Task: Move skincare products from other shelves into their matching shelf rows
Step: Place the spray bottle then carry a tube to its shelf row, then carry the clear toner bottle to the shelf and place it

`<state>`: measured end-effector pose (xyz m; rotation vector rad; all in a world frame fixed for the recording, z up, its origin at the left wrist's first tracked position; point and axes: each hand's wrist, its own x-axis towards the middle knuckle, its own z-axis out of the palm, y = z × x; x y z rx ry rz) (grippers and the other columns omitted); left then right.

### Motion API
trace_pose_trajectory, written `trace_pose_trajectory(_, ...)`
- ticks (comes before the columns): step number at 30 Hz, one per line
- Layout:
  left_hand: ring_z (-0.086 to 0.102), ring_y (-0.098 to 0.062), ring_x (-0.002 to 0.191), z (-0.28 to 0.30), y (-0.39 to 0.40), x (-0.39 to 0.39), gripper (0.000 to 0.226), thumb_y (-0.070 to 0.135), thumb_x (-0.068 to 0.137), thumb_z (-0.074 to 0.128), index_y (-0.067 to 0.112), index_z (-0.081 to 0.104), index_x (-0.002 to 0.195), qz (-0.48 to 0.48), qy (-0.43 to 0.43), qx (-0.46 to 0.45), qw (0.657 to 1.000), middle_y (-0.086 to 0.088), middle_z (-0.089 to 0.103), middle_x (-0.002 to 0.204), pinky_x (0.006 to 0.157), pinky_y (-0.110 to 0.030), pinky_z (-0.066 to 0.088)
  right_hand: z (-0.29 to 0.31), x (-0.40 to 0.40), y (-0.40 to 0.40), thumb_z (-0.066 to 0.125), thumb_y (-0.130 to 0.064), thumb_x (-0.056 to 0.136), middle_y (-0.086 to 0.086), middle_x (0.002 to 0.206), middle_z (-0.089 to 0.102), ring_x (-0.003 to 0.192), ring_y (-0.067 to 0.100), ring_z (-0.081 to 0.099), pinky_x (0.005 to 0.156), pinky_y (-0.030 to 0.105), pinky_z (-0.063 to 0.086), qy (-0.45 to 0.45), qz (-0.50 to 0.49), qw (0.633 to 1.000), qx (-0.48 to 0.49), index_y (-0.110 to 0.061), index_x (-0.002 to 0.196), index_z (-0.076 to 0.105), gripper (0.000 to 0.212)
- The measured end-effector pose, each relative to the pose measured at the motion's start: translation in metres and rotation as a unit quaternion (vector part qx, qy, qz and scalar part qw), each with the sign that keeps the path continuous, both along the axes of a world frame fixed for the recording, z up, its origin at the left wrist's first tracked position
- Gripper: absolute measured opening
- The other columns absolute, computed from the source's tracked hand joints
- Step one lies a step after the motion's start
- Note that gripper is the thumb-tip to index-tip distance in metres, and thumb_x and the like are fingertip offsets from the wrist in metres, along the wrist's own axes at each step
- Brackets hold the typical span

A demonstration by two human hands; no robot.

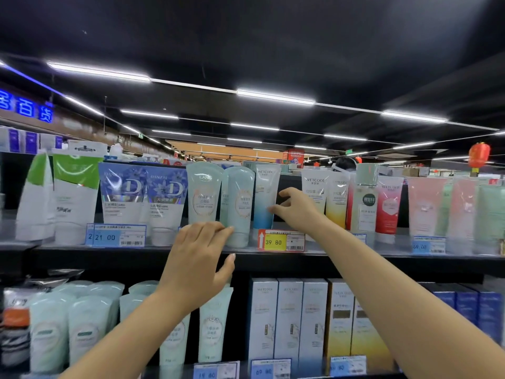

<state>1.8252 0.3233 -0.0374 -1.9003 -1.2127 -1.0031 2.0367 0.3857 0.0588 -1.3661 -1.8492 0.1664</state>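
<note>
On the upper shelf point(153, 253) stand two pale green LANC tubes, one point(203, 192) on the left and a second point(239, 203) beside it. My left hand point(199, 258) reaches up with fingers fairly straight; its fingertips touch the lower left side of the second tube, thumb spread below. Right of it stands a white-to-blue WETCODE tube point(265, 195). My right hand point(296, 207) pinches that tube's right edge between thumb and curled fingers. More pale green tubes point(50, 326) stand on the lower shelf.
Blue-and-white D tubes point(124, 192) and green-white tubes point(75, 192) fill the upper shelf's left; WETCODE yellow, red and pink tubes point(388, 206) its right. White boxes point(276, 318) and blue boxes point(464, 305) stand below. A yellow 39.80 price tag point(276, 242) hangs on the shelf edge.
</note>
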Motion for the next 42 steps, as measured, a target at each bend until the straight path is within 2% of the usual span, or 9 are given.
trace_pose_trajectory(4,0.054,-0.025,0.11,-0.003,-0.009,0.001,0.054,0.042,0.083,0.045,0.01,0.059,0.124,0.0,0.003,-0.02,1.0,-0.005,0.058,0.118,0.097,-0.041,0.041,-0.006,0.01,-0.029,0.06,-0.036,0.09,0.003,0.117,0.061,0.098,0.014,0.056,0.076,0.025,0.045,0.016,0.004,0.999,0.043,-0.016,0.137,0.04,0.054)
trace_pose_trajectory(7,0.053,-0.025,0.115,-0.005,-0.021,0.003,0.055,0.042,0.085,0.045,0.01,0.057,0.127,-0.012,0.006,-0.015,1.0,-0.006,0.057,0.124,0.101,-0.041,0.04,-0.018,0.018,-0.053,0.061,-0.035,0.09,0.001,0.109,0.063,0.095,0.013,0.059,0.081,0.029,0.052,0.022,0.024,0.996,0.083,-0.017,0.132,0.047,0.048)
trace_pose_trajectory(12,0.054,-0.025,0.114,-0.016,-0.044,0.015,0.052,0.04,0.085,0.048,0.009,0.058,0.125,-0.036,0.01,0.012,0.999,-0.006,0.059,0.122,0.1,-0.041,0.041,-0.048,0.032,-0.09,0.063,-0.034,0.088,-0.002,0.109,0.063,0.097,0.01,0.06,0.086,0.03,0.052,0.005,0.053,0.991,0.12,-0.019,0.127,0.052,0.043)
trace_pose_trajectory(20,0.053,-0.022,0.112,-0.03,-0.057,0.045,0.053,0.042,0.084,0.046,0.01,0.058,0.124,-0.046,0.006,-0.002,0.999,-0.005,0.059,0.121,0.1,-0.038,0.039,-0.076,0.072,-0.122,0.063,-0.035,0.087,-0.007,0.11,0.064,0.103,0.006,0.058,0.094,0.028,0.049,0.0,0.044,0.99,0.137,-0.023,0.12,0.056,0.036)
trace_pose_trajectory(24,0.054,-0.023,0.112,-0.025,-0.053,0.069,0.054,0.043,0.084,0.045,0.009,0.058,0.124,-0.051,0.012,-0.002,0.999,-0.006,0.06,0.12,0.099,-0.039,0.042,-0.074,0.11,-0.125,0.063,-0.035,0.087,-0.009,0.103,0.064,0.096,0.005,0.06,0.089,0.03,0.051,0.022,0.004,0.991,0.135,-0.021,0.12,0.057,0.036)
trace_pose_trajectory(30,0.054,-0.024,0.113,-0.008,-0.037,0.104,0.054,0.042,0.083,0.048,0.009,0.058,0.124,-0.055,0.024,0.008,0.998,-0.007,0.06,0.122,0.099,-0.038,0.041,-0.066,0.158,-0.119,0.063,-0.034,0.088,-0.009,0.097,0.063,0.089,0.001,0.059,0.074,0.016,0.046,0.039,-0.033,0.991,0.126,-0.021,0.119,0.056,0.035)
trace_pose_trajectory(33,0.054,-0.024,0.113,0.001,-0.027,0.118,0.055,0.043,0.083,0.046,0.01,0.057,0.126,-0.063,0.021,0.008,0.998,-0.006,0.06,0.122,0.099,-0.04,0.042,-0.057,0.167,-0.11,0.063,-0.032,0.088,-0.007,0.095,0.063,0.087,0.002,0.059,0.069,0.015,0.044,0.047,-0.053,0.988,0.134,-0.019,0.117,0.055,0.032)
trace_pose_trajectory(38,0.056,-0.025,0.111,0.013,-0.005,0.125,0.053,0.038,0.08,0.055,0.008,0.06,0.124,-0.08,0.018,0.026,0.996,-0.007,0.062,0.119,0.097,-0.038,0.042,-0.036,0.166,-0.084,0.064,-0.033,0.088,-0.002,0.103,0.061,0.093,0.013,0.059,0.072,0.021,0.046,0.044,-0.093,0.985,0.139,-0.015,0.119,0.053,0.038)
trace_pose_trajectory(42,0.058,-0.025,0.109,0.016,0.013,0.124,0.053,0.037,0.079,0.057,0.008,0.06,0.122,-0.1,0.011,0.024,0.995,-0.007,0.063,0.117,0.095,-0.037,0.044,-0.024,0.157,-0.062,0.065,-0.034,0.087,0.0,0.105,0.06,0.093,0.015,0.059,0.075,0.026,0.049,0.045,-0.124,0.981,0.143,-0.012,0.122,0.05,0.044)
